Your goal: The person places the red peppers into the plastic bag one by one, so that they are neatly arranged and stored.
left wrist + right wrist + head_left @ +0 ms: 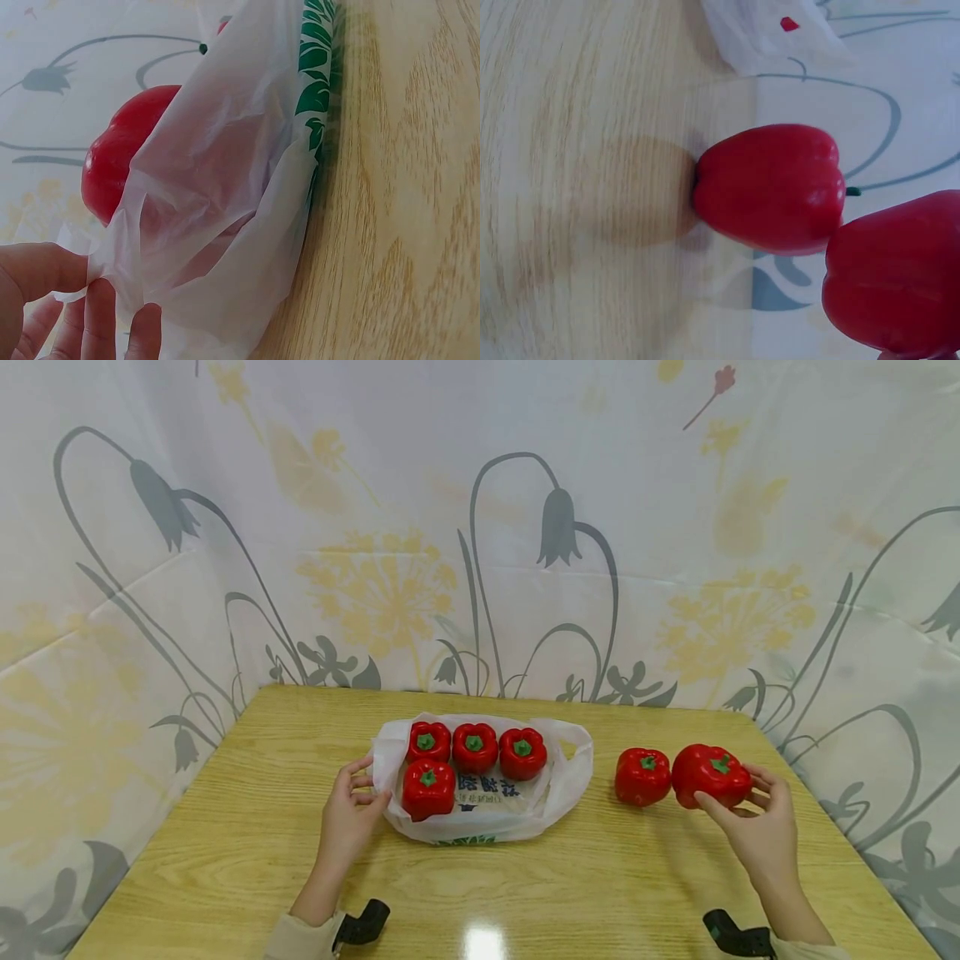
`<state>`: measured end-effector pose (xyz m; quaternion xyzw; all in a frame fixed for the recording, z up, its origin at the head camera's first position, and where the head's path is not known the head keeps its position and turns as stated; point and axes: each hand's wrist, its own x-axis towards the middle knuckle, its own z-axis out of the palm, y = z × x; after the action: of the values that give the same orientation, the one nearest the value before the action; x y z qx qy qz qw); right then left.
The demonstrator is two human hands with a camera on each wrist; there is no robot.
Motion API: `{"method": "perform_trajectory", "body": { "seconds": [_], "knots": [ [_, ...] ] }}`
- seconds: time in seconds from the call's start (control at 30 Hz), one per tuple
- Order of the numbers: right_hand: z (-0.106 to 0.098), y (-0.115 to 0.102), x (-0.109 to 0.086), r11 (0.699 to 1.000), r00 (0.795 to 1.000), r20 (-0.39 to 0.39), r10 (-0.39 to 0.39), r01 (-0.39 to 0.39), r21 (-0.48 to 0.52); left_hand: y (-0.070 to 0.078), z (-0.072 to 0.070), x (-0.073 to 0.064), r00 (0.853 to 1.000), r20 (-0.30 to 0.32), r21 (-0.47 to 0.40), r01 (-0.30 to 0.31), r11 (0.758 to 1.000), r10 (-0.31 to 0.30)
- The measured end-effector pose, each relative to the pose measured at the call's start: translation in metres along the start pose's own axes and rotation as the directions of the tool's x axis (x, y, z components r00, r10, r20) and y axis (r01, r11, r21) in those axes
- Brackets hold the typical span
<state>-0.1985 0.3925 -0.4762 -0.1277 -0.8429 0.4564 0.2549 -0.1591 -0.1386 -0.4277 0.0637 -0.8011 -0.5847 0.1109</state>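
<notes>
A white plastic bag (536, 822) lies spread on the table with several red bell peppers (427, 789) in its mouth. My left hand (348, 810) pinches the bag's left edge; in the left wrist view, thumb and fingers grip the thin plastic (116, 262), with a pepper (124, 154) partly behind it. Off to the right, my right hand (765, 835) holds a red bell pepper (708, 777) above the table. Another pepper (642, 778) stands on the wood just left of it. The right wrist view has the held pepper (904, 277) mostly hiding my fingers.
The wooden table (517, 893) reaches back to a hanging cloth (480, 527) with a flower print. Handle loops of the bag (581, 768) stick out on its right side, towards the loose pepper.
</notes>
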Motion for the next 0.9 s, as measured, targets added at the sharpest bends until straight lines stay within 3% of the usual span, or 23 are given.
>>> {"method": "perform_trajectory", "body": {
  "seconds": [0.2, 0.43, 0.53, 0.67, 0.9],
  "knots": [
    [0.002, -0.018, -0.008, 0.999, 0.999, 0.02, -0.035, 0.034, 0.023, 0.0, 0.0, 0.0, 1.0, 0.002, -0.006, 0.002, 1.0, -0.002],
    [-0.002, -0.103, -0.043, 0.992, 0.999, 0.045, -0.012, 0.006, 0.129, 0.0, 0.0, 0.0, 1.0, 0.002, -0.007, 0.003, 1.0, -0.003],
    [-0.002, -0.13, -0.053, 0.991, 0.998, 0.055, -0.006, -0.002, 0.134, 0.0, 0.0, 0.0, 1.0, 0.002, -0.008, 0.001, 1.0, -0.001],
    [0.0, -0.145, -0.058, 0.993, 0.998, 0.065, 0.005, -0.012, 0.118, 0.0, 0.0, 0.0, 1.0, 0.001, -0.012, -0.002, 1.0, 0.002],
    [0.009, -0.151, -0.061, 0.991, 0.996, 0.092, 0.02, -0.032, 0.129, 0.0, 0.0, 0.0, 1.0, -0.005, -0.006, -0.008, 1.0, 0.008]
  ]
}}
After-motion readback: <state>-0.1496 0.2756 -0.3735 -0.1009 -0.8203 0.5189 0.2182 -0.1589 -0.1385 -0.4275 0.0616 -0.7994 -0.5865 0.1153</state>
